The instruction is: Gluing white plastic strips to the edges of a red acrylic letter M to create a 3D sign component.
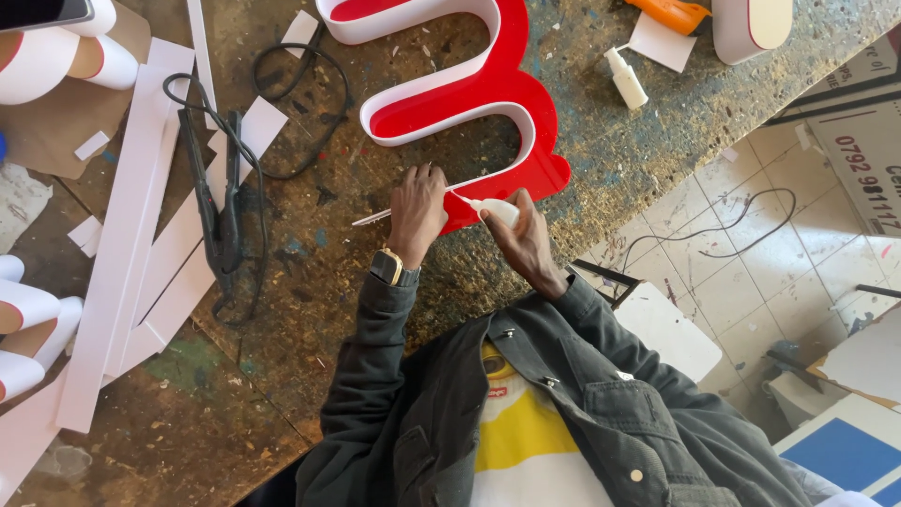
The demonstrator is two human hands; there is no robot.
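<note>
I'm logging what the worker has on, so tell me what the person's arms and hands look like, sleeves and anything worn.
Both arms wear long sleeves of a dark grey-green jacket with metal snap buttons. The left hand is bare, with a dark rectangular wristwatch with a gold-coloured rim at the cuff. The right hand is bare too, with no glove or ring visible.

Glue bottle (496, 210) right of left hand (418, 211) (both on workbench (310, 272)).

Bright daylight, even. Soft shadows under my hands (469, 221) on the tabletop (375, 282); floor tiles (751, 272) at right lit strongest, slightly washed. Glossy sheen on red letter (497, 89). Sharp center, mild wide-angle stretch at edges, no motion blur.
</note>
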